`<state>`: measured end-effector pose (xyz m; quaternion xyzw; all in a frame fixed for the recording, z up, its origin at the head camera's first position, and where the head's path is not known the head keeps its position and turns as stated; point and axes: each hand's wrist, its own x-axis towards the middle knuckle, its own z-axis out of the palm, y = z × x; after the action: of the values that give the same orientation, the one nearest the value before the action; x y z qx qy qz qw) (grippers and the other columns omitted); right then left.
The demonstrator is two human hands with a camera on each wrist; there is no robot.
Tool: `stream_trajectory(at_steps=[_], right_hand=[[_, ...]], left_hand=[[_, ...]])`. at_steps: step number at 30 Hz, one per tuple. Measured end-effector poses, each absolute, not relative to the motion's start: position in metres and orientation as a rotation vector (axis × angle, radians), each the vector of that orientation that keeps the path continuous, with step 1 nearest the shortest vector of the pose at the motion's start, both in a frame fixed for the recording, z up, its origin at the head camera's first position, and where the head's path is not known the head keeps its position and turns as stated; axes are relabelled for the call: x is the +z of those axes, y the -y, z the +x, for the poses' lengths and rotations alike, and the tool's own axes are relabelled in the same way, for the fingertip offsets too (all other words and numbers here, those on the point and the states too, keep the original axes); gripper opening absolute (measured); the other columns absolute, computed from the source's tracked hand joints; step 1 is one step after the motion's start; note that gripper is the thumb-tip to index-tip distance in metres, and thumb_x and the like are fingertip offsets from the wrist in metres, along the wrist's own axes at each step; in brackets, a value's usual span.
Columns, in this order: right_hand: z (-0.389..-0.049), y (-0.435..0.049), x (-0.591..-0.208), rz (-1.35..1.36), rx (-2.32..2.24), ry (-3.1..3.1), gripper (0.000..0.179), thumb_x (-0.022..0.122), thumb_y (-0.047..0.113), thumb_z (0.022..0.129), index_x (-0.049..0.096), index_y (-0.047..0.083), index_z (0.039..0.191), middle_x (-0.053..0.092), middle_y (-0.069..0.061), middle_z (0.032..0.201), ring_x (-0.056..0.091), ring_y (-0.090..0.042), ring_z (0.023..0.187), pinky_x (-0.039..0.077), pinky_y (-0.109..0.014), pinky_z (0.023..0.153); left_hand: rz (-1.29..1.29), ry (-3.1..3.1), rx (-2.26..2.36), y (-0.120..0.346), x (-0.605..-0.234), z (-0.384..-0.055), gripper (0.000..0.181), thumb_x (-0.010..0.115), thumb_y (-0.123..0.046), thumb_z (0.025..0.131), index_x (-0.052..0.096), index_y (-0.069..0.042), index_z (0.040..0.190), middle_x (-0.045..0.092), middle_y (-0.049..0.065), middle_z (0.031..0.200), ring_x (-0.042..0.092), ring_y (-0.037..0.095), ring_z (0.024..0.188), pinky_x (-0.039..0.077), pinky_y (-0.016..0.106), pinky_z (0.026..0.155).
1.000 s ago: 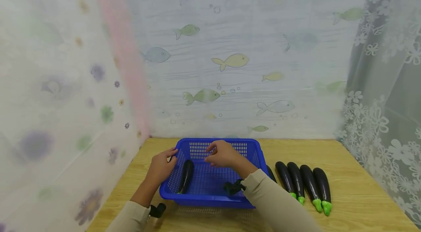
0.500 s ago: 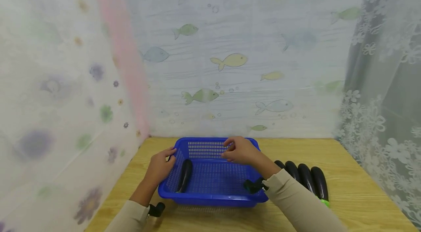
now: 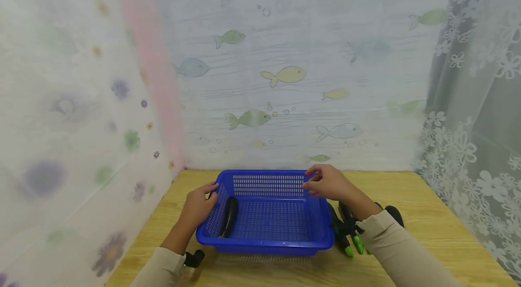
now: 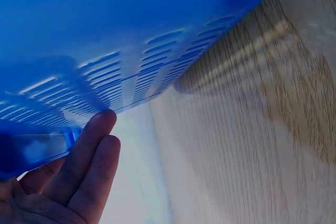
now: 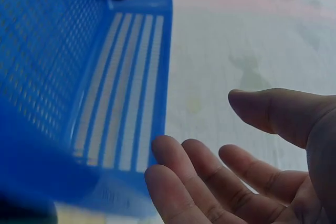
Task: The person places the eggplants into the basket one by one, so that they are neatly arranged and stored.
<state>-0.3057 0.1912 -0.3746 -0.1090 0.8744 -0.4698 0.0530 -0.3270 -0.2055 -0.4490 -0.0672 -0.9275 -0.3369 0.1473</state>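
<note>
A blue plastic basket (image 3: 264,243) with perforated walls stands on the table, one dark eggplant (image 3: 230,217) lying along its left side. My left hand (image 3: 198,208) holds the basket's left rim; in the left wrist view its fingers (image 4: 94,166) lie against the outside of the slotted wall. Over the back right corner of the basket hovers my right hand (image 3: 329,183), holding nothing. The right wrist view shows its fingers (image 5: 210,182) loosely bent, with the thumb apart. More eggplants (image 3: 342,242) with green stem ends lie right of the basket, partly hidden by my right forearm.
The wood-grain table (image 3: 431,232) extends to the right beyond the eggplants. A fish-patterned curtain (image 3: 285,142) hangs behind it, a flowered one (image 3: 81,142) on the left. A lace curtain (image 3: 468,165) hangs at right.
My right hand has moved right, from above the middle of the basket to its right rim, its forearm now covering part of the eggplants outside. The left hand stays on the rim.
</note>
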Motion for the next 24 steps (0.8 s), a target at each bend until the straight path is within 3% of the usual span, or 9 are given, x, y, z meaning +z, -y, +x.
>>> stream_trajectory(at_steps=[6,16,24], right_hand=[[-0.300,-0.227,-0.379,-0.271,-1.478,-2.625,0.052,0.068,0.028,0.087,0.052,0.003,0.129,0.065,-0.014,0.109,0.069,-0.027,0.087,0.056,-0.039,0.071],[-0.289,-0.282,-0.391,-0.230,-1.475,-2.620,0.060,0.065,0.036,0.088,0.047,0.001,0.133,0.063,-0.018,0.117,0.068,-0.025,0.090,0.055,-0.041,0.076],[-0.275,-0.323,-0.401,-0.147,-1.468,-2.590,0.070,0.063,0.044,0.087,0.042,-0.003,0.136,0.057,-0.022,0.127,0.064,-0.032,0.102,0.054,-0.042,0.080]], left_hand=[[-0.180,2.684,-1.002,0.204,-0.448,-0.326,0.040,0.054,-0.024,0.092,0.060,-0.014,0.130,0.052,-0.001,0.140,0.034,0.013,0.044,0.036,0.028,0.042],[-0.179,2.675,-0.980,0.205,-0.449,-0.327,0.040,0.055,-0.025,0.092,0.061,-0.014,0.130,0.053,0.000,0.139,0.045,0.014,0.055,0.039,0.028,0.047],[-0.179,2.666,-0.994,0.204,-0.450,-0.327,0.039,0.055,-0.023,0.092,0.061,-0.014,0.130,0.053,0.000,0.139,0.037,0.012,0.046,0.036,0.027,0.043]])
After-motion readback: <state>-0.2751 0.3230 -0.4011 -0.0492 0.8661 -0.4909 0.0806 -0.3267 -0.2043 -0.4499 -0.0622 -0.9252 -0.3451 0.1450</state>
